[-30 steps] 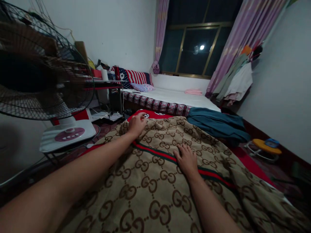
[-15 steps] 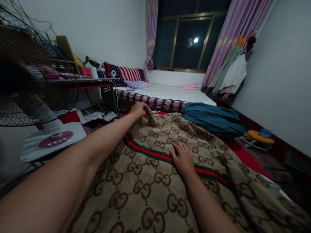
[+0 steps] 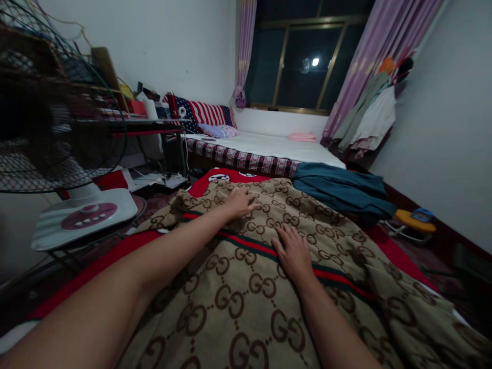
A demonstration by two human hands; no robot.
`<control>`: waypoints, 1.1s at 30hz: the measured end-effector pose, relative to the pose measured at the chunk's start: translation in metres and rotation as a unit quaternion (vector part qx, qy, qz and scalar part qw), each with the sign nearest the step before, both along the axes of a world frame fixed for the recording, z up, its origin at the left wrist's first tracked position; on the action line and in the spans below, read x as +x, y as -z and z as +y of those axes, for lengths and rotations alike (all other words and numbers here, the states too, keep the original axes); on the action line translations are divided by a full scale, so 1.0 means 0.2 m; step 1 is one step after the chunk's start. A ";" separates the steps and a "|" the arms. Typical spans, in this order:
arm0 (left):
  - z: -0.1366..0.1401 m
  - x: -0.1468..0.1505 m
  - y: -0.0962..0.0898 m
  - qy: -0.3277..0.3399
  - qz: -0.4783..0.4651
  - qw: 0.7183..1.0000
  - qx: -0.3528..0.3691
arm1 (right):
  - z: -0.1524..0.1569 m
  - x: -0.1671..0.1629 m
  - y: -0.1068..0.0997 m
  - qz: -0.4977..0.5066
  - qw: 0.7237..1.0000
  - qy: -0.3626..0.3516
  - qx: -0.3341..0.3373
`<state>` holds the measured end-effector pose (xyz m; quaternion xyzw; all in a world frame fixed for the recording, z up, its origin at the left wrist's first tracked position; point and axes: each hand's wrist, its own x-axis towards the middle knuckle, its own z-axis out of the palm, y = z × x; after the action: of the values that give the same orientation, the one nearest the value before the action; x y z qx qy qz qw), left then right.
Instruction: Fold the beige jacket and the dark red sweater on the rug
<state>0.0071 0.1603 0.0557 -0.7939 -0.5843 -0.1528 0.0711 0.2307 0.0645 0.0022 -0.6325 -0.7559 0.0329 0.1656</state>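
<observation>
A beige cloth (image 3: pixel 230 287) with a brown letter pattern and a green-red-green stripe is spread out before me, rumpled at its left and right edges. Resting on its far part is my left hand (image 3: pixel 240 202), fingers apart and holding nothing. My right hand (image 3: pixel 294 251) lies flat on the cloth beside the stripe, its fingers spread. Under the cloth a red sheet (image 3: pixel 200 187) with white and black motifs shows at the far edge and along both sides.
Dark teal fabric (image 3: pixel 342 189) lies beyond the cloth at the right. A bed (image 3: pixel 265 146) stands by the window. At the left are a fan (image 3: pixel 84 210) and a cluttered desk (image 3: pixel 154 123). A yellow stool (image 3: pixel 413 220) stands on the right.
My left hand has let go of the cloth's far left edge and moved right onto it. That edge has dropped, uncovering red sheet. My right hand stays in place.
</observation>
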 end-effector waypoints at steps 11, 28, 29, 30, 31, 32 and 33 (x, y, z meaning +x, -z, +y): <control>-0.04 -0.04 0.18 -0.070 -0.043 0.984 -0.160 | 0.00 -0.01 -0.01 -0.071 0.997 0.030 -0.013; -0.42 -0.94 -0.10 -0.326 -0.204 0.923 -0.008 | -0.01 -0.01 0.00 -0.053 0.998 0.029 0.016; -0.42 -0.98 -0.08 -0.334 -0.200 0.921 -0.017 | -0.01 -0.01 0.00 -0.049 0.998 0.029 0.015; -0.41 -1.01 -0.05 -0.338 -0.196 0.920 -0.023 | 0.00 -0.01 0.00 -0.047 0.998 0.028 0.013; -0.41 -1.03 -0.04 -0.337 -0.193 0.921 -0.026 | 0.00 0.00 0.00 -0.045 0.999 0.027 0.011; -0.39 -1.04 -0.02 -0.330 -0.189 0.925 -0.024 | 0.00 0.00 0.00 -0.043 0.999 0.025 0.009; -0.38 -1.04 -0.01 -0.310 -0.184 0.933 -0.023 | 0.00 0.00 0.00 -0.043 0.999 0.024 0.007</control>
<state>-0.2005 0.0849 0.0584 -0.5331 -0.8072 -0.2532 -0.0122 0.2305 0.0648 0.0016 -0.6502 -0.7470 -0.0035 0.1383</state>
